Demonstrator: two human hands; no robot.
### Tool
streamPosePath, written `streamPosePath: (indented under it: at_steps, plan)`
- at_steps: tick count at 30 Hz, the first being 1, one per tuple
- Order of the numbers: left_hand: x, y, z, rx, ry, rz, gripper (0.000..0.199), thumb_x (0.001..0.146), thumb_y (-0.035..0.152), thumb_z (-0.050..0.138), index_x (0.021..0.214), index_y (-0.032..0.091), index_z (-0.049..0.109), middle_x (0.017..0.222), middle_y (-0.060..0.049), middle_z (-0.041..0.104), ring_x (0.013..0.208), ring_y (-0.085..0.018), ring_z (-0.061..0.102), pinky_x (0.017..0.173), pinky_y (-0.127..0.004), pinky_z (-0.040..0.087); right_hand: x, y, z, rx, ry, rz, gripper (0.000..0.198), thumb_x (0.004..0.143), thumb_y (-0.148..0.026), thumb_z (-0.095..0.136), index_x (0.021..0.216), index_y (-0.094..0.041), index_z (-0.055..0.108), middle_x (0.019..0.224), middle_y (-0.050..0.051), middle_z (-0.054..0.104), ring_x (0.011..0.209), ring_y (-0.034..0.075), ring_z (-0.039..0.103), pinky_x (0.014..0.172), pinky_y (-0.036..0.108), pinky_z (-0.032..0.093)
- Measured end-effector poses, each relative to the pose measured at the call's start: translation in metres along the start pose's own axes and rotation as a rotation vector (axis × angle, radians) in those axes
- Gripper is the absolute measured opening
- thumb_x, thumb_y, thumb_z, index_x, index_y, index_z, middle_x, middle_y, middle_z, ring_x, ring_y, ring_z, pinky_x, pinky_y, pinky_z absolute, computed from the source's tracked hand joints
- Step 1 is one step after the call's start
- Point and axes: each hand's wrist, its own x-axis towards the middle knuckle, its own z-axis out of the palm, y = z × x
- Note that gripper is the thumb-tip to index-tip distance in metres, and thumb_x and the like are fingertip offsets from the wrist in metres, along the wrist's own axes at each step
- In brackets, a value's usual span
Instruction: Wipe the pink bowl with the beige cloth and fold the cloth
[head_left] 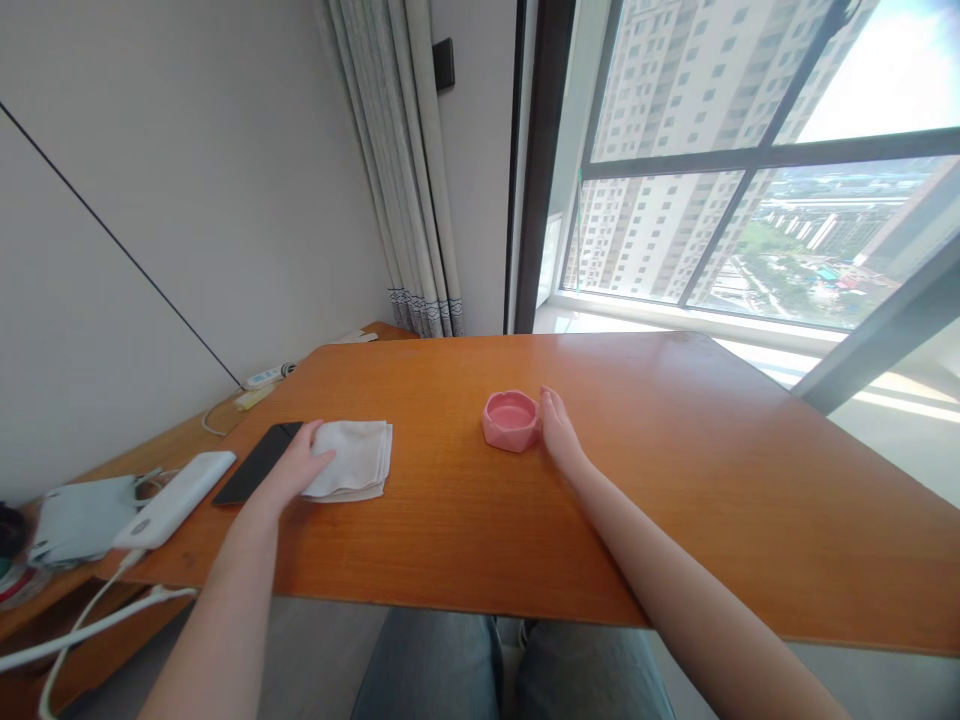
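Observation:
My left hand (298, 462) lies at the left edge of a folded white cloth (354, 458), its thumb stretched over the cloth and apart from the fingers, which reach along the upper left corner. A flat black slab (259, 462) lies just left of that hand, partly behind it. My right hand (559, 430) stands on edge with straight fingers against the right side of a pink, faceted, shallow bowl (511, 422). The palm faces the bowl, and the fingers do not wrap round it. The bowl sits upright near the middle of the wooden table (450, 540).
A white power bank-like bar (176, 500) with a cable (90, 605) rests at the table's left edge. Beyond it is a grey pouch (82, 520) on a lower wooden surface. A power strip (266, 377) lies by the wall. Window frames stand at the right.

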Motion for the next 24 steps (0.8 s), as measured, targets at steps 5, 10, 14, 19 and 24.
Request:
streamPosePath:
  at_steps: [5,10,14,19,24]
  plan:
    - [-0.018,0.097,-0.017,-0.49,-0.184,0.146,0.081,0.073,0.04,0.063,0.144,0.026,0.026,0.122,-0.01,0.057,0.1,-0.025,0.061,0.083,-0.039,0.052,-0.022,-0.039,-0.008,0.214,0.029,-0.237,0.041,0.085,-0.045,0.049,0.12,-0.024,0.051,0.124,0.009,0.057,0.115,0.022,0.053,0.1,0.043,0.041]
    - [-0.027,0.196,-0.017,-0.879,-0.356,0.338,0.083,0.073,0.04,0.066,0.144,0.031,0.025,0.128,-0.008,0.052,0.097,-0.024,0.061,0.082,-0.038,0.052,-0.033,-0.064,-0.006,0.59,-0.464,0.031,0.055,0.078,-0.06,0.056,0.121,-0.027,0.052,0.127,0.007,0.058,0.117,0.024,0.054,0.103,0.044,0.039]
    - [-0.021,0.232,0.015,-0.954,-0.508,0.36,0.085,0.074,0.035,0.067,0.145,0.033,0.021,0.122,-0.007,0.057,0.094,-0.023,0.062,0.082,-0.039,0.052,-0.029,-0.072,-0.009,0.828,-0.788,0.306,0.069,0.078,-0.073,0.043,0.123,-0.022,0.052,0.129,0.01,0.057,0.122,0.026,0.051,0.105,0.046,0.036]
    - [-0.015,0.235,0.067,-0.907,-0.487,0.341,0.076,0.069,0.027,0.069,0.138,0.026,0.037,0.117,-0.007,0.059,0.101,-0.023,0.059,0.088,-0.037,0.05,-0.022,-0.072,-0.016,0.733,-0.669,0.363,0.063,0.085,-0.065,0.035,0.126,-0.018,0.049,0.127,0.012,0.059,0.12,0.025,0.053,0.099,0.045,0.045]
    - [-0.005,0.221,0.102,-0.969,-0.413,0.243,0.061,0.075,0.032,0.063,0.132,0.023,0.041,0.097,-0.005,0.062,0.085,-0.017,0.062,0.075,-0.029,0.051,-0.012,-0.056,-0.014,0.652,-0.498,0.381,0.042,0.081,-0.037,0.055,0.117,-0.017,0.054,0.115,0.012,0.066,0.112,0.028,0.06,0.091,0.048,0.052]
